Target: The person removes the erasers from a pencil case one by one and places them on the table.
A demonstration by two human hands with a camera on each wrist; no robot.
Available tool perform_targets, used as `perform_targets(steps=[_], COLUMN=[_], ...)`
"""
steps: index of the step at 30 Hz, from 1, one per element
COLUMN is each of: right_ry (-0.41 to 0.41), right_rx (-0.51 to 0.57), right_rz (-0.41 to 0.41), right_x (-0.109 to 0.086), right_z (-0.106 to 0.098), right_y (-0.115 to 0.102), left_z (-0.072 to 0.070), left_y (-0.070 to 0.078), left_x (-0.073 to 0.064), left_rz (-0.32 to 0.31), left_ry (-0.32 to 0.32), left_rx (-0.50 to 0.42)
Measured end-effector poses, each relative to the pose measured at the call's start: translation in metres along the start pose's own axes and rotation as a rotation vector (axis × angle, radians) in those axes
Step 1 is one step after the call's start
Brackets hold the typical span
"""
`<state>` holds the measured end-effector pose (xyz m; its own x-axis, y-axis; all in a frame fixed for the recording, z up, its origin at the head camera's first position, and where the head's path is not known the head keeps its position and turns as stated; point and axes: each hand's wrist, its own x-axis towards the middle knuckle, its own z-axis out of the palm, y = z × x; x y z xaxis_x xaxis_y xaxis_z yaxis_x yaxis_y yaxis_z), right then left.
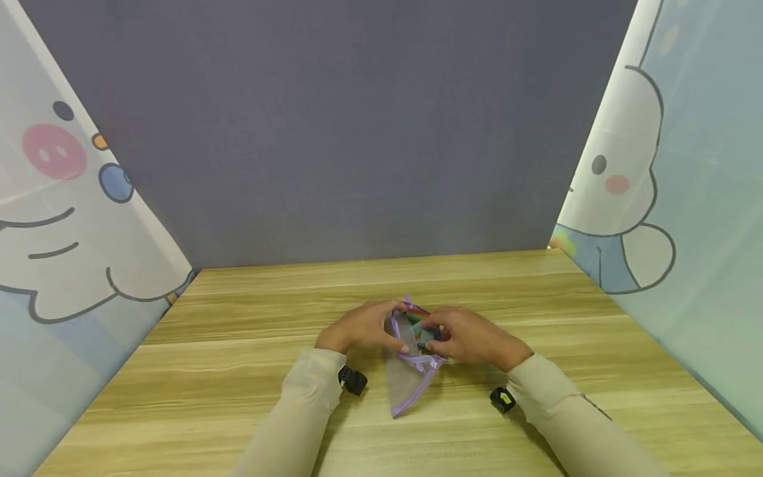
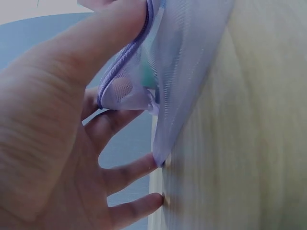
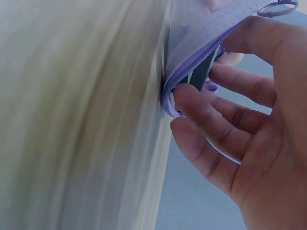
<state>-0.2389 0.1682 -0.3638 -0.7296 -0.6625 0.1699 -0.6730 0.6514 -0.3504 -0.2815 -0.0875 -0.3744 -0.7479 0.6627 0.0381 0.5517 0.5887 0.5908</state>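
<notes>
Bag (image 1: 411,384) sits on the table (image 1: 238,411), mouth toward you, w/ green pcs (image 1: 414,318) inside. Your L hand (image 1: 360,326) grips its edge, thumb & fingers set wide, prob. to hold the mouth open; your R hand's (image 1: 471,336) fingers curl narrowly round a blue-grey pc (image 1: 427,335) there, prob. b/c the opening's tight.
</notes>
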Motion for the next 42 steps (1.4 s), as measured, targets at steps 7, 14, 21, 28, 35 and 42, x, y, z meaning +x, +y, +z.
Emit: perform_targets(steps=[7,14,21,28,35,42], right_ry=[0.051,0.08,0.099,0.121,0.137,0.154], right_rx=[0.045,0.063,0.091,0.07,0.038,0.035], right_rz=[0.045,0.049,0.074,0.066,0.051,0.066], right_x=[-0.0012,-0.0006,-0.0022,-0.0046,-0.0056,-0.0054], right_z=[-0.0032,-0.0059,-0.0049,-0.0055,-0.0041,-0.006], right_y=[0.0,-0.0008,0.001,0.0021,0.002,0.0031], left_z=[0.0027,0.0016,0.0018,0.0012,0.0002,0.0011], left_y=[-0.0006,-0.0029,-0.004,-0.0041,-0.0039,-0.0043], left_x=[0.0025,0.0022,-0.0011,0.0004,-0.0006,0.0], left_rz=[0.014,0.021,0.012,0.05,0.062,0.013], left_ry=[0.021,0.012,0.001,-0.001,-0.005,0.001], left_rx=[0.084,0.073,0.035,0.018,-0.003,0.044])
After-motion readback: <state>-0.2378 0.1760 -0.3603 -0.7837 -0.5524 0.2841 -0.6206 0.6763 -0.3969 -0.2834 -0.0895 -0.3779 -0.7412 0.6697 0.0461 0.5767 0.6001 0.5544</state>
